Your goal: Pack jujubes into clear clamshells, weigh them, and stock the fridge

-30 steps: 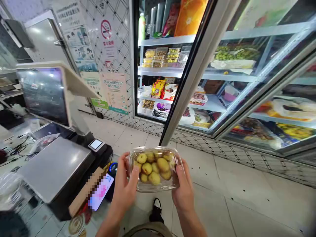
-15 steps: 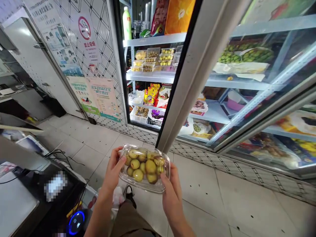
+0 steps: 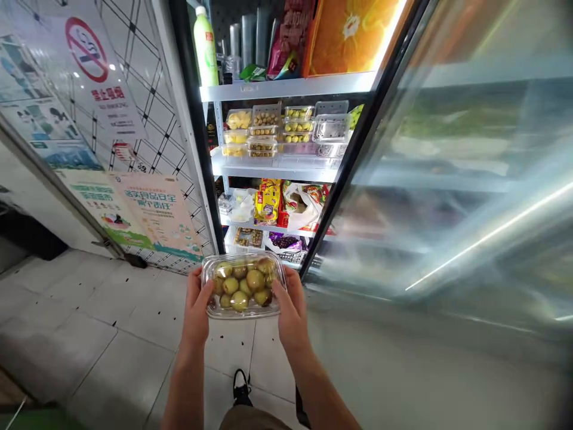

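I hold a clear plastic box of small yellow-green fruits in front of me at waist height. My left hand grips its left side, thumb on the lid. My right hand grips its right side the same way. The box is level and closed. It hangs over the tiled floor, just before the open side of a lit fridge cabinet. On the fridge's second shelf stand several similar clear boxes of fruit.
The fridge's glass door stands to the right, blurred by motion. A green bottle and snack bags sit on the top shelf, bags and baskets lower down. A tiled wall with posters runs at left. My shoe shows below.
The view has swung right and closer to the fridge; the counter with scale and screen has left the picture. Both hands still hold the box, now nearer the open cabinet.
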Action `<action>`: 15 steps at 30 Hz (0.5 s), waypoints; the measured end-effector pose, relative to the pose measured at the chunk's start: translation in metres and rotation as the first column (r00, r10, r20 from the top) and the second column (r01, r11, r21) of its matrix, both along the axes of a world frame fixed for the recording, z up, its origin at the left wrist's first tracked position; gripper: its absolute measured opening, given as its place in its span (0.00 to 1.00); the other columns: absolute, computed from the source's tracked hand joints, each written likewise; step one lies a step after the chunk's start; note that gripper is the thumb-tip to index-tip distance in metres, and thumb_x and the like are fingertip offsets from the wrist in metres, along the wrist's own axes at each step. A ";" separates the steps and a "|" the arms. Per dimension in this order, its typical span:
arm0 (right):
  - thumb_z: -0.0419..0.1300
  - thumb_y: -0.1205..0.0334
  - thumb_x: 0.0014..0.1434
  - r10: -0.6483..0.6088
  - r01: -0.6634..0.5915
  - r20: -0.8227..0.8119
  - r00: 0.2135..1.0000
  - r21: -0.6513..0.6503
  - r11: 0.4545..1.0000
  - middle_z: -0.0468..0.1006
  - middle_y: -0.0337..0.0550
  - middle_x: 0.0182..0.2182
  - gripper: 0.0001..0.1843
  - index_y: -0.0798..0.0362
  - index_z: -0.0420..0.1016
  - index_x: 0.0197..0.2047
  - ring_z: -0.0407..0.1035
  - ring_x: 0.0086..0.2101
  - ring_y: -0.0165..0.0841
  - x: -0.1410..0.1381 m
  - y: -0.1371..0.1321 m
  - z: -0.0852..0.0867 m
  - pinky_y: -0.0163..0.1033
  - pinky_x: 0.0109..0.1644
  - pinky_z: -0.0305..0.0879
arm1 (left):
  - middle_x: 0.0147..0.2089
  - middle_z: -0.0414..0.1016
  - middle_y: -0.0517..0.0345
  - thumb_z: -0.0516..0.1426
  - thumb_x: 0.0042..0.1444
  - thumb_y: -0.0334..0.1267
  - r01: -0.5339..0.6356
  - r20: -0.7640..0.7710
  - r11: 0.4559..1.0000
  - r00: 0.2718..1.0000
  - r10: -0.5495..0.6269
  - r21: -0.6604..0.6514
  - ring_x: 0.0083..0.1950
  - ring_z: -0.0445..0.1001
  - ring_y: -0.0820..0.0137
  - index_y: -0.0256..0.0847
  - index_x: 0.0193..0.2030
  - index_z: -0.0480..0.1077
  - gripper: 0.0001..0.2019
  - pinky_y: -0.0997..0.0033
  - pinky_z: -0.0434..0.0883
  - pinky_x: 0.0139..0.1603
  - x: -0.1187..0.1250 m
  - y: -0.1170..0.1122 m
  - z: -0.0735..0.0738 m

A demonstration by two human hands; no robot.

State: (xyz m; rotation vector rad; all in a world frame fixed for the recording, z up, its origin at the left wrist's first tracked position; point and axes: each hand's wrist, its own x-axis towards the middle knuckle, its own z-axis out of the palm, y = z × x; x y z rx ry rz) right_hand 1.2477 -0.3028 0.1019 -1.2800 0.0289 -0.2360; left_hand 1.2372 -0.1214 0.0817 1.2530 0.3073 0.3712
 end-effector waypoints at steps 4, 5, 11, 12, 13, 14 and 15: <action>0.66 0.44 0.59 -0.164 0.162 0.039 0.986 0.039 0.986 0.80 0.40 0.40 0.18 0.45 0.75 0.47 0.75 0.41 0.39 0.080 0.000 0.020 0.45 0.47 0.73 | 0.48 0.76 0.56 0.65 0.58 0.58 0.154 0.025 0.986 0.988 -0.155 0.060 0.47 0.79 0.64 0.48 0.60 0.68 0.28 0.69 0.76 0.42 0.094 0.001 0.024; 0.66 0.45 0.59 -0.205 0.203 0.048 0.978 0.046 0.978 0.80 0.39 0.40 0.17 0.45 0.74 0.46 0.75 0.41 0.39 0.099 -0.005 0.025 0.45 0.47 0.73 | 0.46 0.76 0.56 0.65 0.59 0.58 0.207 0.035 0.976 0.977 -0.210 0.072 0.46 0.78 0.64 0.47 0.60 0.68 0.28 0.69 0.76 0.41 0.118 -0.004 0.028; 0.65 0.44 0.54 -0.376 0.376 0.093 0.922 0.016 0.926 0.75 0.36 0.34 0.19 0.46 0.70 0.43 0.72 0.36 0.36 0.214 -0.060 0.051 0.41 0.41 0.70 | 0.38 0.70 0.61 0.64 0.60 0.57 0.397 0.096 0.900 0.904 -0.418 0.178 0.37 0.73 0.69 0.46 0.59 0.67 0.27 0.71 0.70 0.35 0.261 -0.055 0.058; 0.65 0.44 0.53 -0.394 0.395 0.108 0.913 0.014 0.919 0.74 0.35 0.34 0.19 0.46 0.70 0.43 0.71 0.35 0.35 0.236 -0.071 0.055 0.41 0.40 0.69 | 0.38 0.69 0.61 0.64 0.60 0.57 0.409 0.103 0.896 0.897 -0.430 0.175 0.36 0.72 0.70 0.45 0.59 0.66 0.27 0.72 0.69 0.34 0.284 -0.065 0.063; 0.66 0.44 0.51 -0.411 0.412 0.131 0.902 0.020 0.911 0.73 0.35 0.33 0.20 0.46 0.69 0.42 0.71 0.35 0.35 0.258 -0.083 0.059 0.40 0.39 0.68 | 0.39 0.69 0.61 0.65 0.60 0.57 0.420 0.113 0.892 0.891 -0.441 0.169 0.35 0.71 0.71 0.45 0.58 0.66 0.27 0.72 0.69 0.34 0.306 -0.076 0.067; 0.66 0.45 0.50 -0.426 0.427 0.157 0.891 0.030 0.904 0.73 0.35 0.33 0.20 0.46 0.69 0.41 0.70 0.35 0.35 0.281 -0.094 0.063 0.40 0.39 0.68 | 0.39 0.70 0.61 0.65 0.60 0.56 0.431 0.125 0.887 0.883 -0.452 0.165 0.34 0.71 0.71 0.45 0.58 0.66 0.27 0.72 0.69 0.34 0.328 -0.087 0.070; 0.66 0.45 0.49 -0.436 0.436 0.182 0.881 0.045 0.899 0.72 0.35 0.32 0.20 0.46 0.68 0.40 0.70 0.34 0.34 0.305 -0.105 0.066 0.40 0.39 0.68 | 0.40 0.70 0.60 0.66 0.60 0.56 0.440 0.139 0.882 0.875 -0.463 0.167 0.35 0.72 0.71 0.44 0.58 0.65 0.27 0.71 0.70 0.35 0.350 -0.099 0.073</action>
